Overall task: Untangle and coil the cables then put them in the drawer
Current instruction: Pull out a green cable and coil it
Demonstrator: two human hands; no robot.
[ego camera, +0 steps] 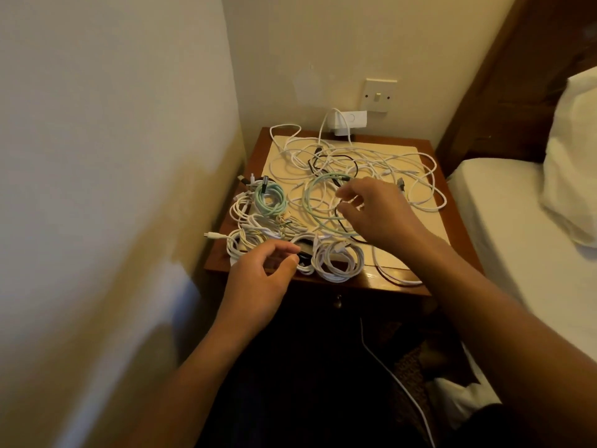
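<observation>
Two hands: L hand (258,279) at front-left edge of nightstand (397,286); R hand (378,215) over mid-tangle.
L grip: thumb + forefinger curled close by a black plug end beside the white coils (336,260); can't tell if pinched or just touched.
R grip: fingers curled, thumb and forefinger apart w/ strands running between; looks like nothing held yet.
Coiled: mint coil (270,198) + white coils sit front-left on the top, not in drawer.
Left to do: loose mint cable (311,202), black cable (342,221), white tangle (387,163) spread over centre and back.
Key relation: loose mint cable loops just under and left of R fingertips, black cable crossing it; R hand much nearer, L hand well apart.
Drawer: looks shut; drawer knob (339,300) below front edge.
Risk: lifting one strand prob. drags the others.
</observation>
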